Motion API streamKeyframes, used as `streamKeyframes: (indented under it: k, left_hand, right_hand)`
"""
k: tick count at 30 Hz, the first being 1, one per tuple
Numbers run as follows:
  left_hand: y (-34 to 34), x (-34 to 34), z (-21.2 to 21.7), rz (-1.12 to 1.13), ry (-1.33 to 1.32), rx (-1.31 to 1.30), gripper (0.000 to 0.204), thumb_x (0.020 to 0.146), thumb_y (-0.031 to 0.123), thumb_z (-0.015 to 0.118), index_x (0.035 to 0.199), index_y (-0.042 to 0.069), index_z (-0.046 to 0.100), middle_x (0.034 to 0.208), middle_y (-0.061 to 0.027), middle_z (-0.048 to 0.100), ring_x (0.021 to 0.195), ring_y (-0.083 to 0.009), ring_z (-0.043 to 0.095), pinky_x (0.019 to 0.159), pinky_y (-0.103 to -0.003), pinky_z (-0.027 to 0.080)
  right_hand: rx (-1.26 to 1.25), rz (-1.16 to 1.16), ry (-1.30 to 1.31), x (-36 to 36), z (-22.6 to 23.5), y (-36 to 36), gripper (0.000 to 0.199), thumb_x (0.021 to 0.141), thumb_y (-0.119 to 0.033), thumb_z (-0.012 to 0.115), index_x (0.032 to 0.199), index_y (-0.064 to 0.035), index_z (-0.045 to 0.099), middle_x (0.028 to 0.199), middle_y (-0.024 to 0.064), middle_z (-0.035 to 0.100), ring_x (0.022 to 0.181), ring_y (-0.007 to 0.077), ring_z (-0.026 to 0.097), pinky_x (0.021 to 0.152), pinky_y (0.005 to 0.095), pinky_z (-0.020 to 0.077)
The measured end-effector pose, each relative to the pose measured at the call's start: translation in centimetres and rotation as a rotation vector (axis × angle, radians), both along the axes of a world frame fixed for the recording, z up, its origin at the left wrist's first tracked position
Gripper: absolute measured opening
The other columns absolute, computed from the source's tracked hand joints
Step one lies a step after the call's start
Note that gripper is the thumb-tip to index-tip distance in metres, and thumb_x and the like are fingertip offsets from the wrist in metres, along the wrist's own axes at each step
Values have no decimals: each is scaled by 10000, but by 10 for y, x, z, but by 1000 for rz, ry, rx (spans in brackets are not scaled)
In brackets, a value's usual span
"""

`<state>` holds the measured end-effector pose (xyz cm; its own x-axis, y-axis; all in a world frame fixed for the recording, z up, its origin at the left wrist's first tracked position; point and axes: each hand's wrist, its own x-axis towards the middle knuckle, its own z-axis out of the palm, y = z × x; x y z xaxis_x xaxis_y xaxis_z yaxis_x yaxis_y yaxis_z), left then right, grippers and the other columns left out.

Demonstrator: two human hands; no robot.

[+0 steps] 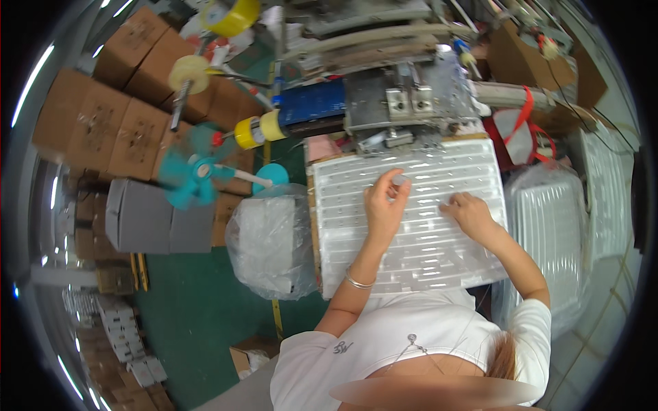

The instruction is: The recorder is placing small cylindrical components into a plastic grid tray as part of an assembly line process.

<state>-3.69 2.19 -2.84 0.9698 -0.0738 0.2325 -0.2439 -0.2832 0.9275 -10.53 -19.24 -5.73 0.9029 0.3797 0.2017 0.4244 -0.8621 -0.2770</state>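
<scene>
In front of me lies a large white ribbed tray with rows of long grooves. Small clear pieces sit in several of its grooves. Over the tray's upper middle, my left hand is closed in a pinch, with a small greyish, roundish piece at its thumb and forefinger. My right hand hovers over or touches the tray's right half, fingers curled together. Whatever its fingertips hold, if anything, is too small to make out. Just beyond the tray's far edge stands a metal clamp block on a machine.
A blue motor-like cylinder and yellow tape rolls are left of the clamp. A teal fan stands beside a plastic-wrapped stack. More wrapped white trays are at the right. Cardboard boxes fill the far left.
</scene>
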Motion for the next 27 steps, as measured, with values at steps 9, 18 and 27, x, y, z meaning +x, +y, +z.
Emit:
streamKeyframes:
  k: [9, 18, 27]
  left_hand:
    - [8, -17, -1, 11, -13, 31, 249, 824, 189, 672, 1029, 63, 611, 730, -42, 580, 605, -143, 517, 650, -280, 427]
    - [11, -10, -8, -118, 75, -128, 115, 824, 79, 581, 927, 29, 570, 916, -72, 628, 776, -150, 592, 647, -276, 452]
    - [25, 46, 40, -52, -308, 221, 227, 766, 34, 498, 977, 31, 581, 944, -116, 626, 897, -276, 593, 761, -377, 473]
  right_hand:
    - [142, -28, 41, -5, -5, 2, 236, 678, 0, 595, 890, -104, 589, 878, 94, 550, 766, 279, 584, 642, 382, 494]
    - [602, -260, -64, 27, 21, 20, 249, 692, -9, 620, 922, -52, 537, 897, 95, 527, 771, 268, 583, 629, 342, 494]
    - [905, -332, 61, 44, 44, 9, 166, 830, -37, 578, 995, -23, 583, 1070, 70, 613, 830, 156, 607, 654, 267, 490]
